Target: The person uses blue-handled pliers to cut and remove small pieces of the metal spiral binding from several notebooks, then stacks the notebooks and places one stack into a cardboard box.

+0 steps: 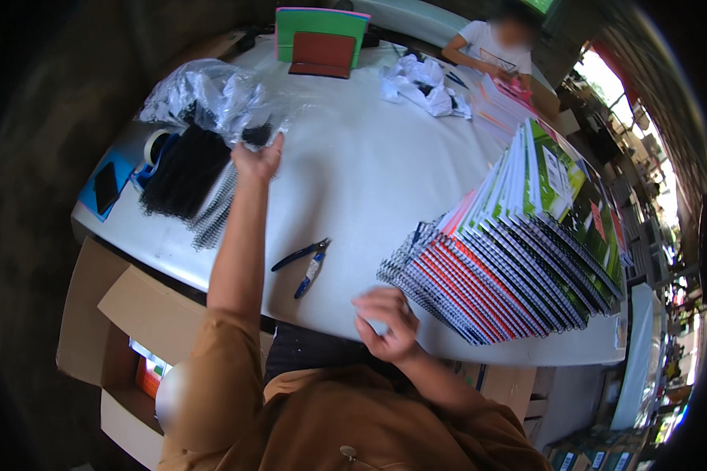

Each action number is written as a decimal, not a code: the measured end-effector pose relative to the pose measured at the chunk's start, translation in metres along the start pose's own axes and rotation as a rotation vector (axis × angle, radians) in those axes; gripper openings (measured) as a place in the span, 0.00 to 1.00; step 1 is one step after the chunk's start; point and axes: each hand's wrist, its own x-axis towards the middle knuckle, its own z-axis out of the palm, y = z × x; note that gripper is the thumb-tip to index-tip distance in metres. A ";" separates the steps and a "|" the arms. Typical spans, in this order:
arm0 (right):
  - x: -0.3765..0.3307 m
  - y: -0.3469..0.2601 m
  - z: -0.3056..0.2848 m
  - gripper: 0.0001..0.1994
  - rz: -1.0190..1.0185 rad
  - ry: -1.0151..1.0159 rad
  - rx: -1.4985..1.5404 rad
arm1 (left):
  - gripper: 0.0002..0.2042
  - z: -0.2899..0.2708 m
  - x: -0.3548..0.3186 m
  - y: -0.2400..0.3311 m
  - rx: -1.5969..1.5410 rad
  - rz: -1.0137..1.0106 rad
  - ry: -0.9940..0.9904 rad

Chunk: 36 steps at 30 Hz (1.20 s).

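Left hand (257, 161) is stretched out to the far left of the table (346, 188), at the edge of the clear plastic bag (212, 98). Fingers are partly hidden by the hand itself; thumb is spread to the right. Black coils are seen in the bag just beyond the fingertips; whether anything is gripped cannot be told.

Right hand (388, 326) is held near the front edge, blurred. Fingers are half curled, a gap is left to the thumb, nothing is seen held. Spiral notebooks (518, 251) are fanned in a leaning row to its right, not touched.

Loose black spiral coils (182, 174) are heaped left of the left forearm, partly covered by the bag. Blue-handled cutters (302, 263) are laid between the hands, handles spread. Tape roll (155, 146) is placed beside the coil heap.
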 end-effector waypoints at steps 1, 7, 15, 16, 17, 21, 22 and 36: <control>-0.007 -0.009 -0.021 0.12 -0.026 -0.013 -0.061 | 0.24 0.012 0.009 -0.008 0.017 -0.005 0.084; -0.003 -0.054 -0.183 0.10 -0.382 0.503 -1.343 | 0.25 0.068 -0.154 -0.065 0.299 -0.140 -0.034; 0.103 0.034 -0.386 0.35 0.714 0.350 0.418 | 0.39 0.102 -0.350 -0.110 0.814 -0.300 -1.008; 0.117 0.045 -0.374 0.37 0.737 0.225 0.492 | 0.39 0.100 -0.352 -0.114 0.832 -0.286 -0.996; 0.131 0.052 -0.364 0.38 0.760 0.102 0.547 | 0.39 0.097 -0.353 -0.119 1.021 -0.101 -1.086; 0.157 0.069 -0.347 0.37 0.821 -0.073 0.663 | 0.39 0.115 -0.363 -0.126 1.069 0.005 -1.054; 0.160 0.072 -0.346 0.37 0.827 -0.074 0.682 | 0.39 0.121 -0.362 -0.126 1.021 -0.056 -0.996; 0.141 0.133 -0.329 0.33 0.956 0.075 0.935 | 0.50 0.204 -0.290 -0.154 0.652 -0.674 -0.367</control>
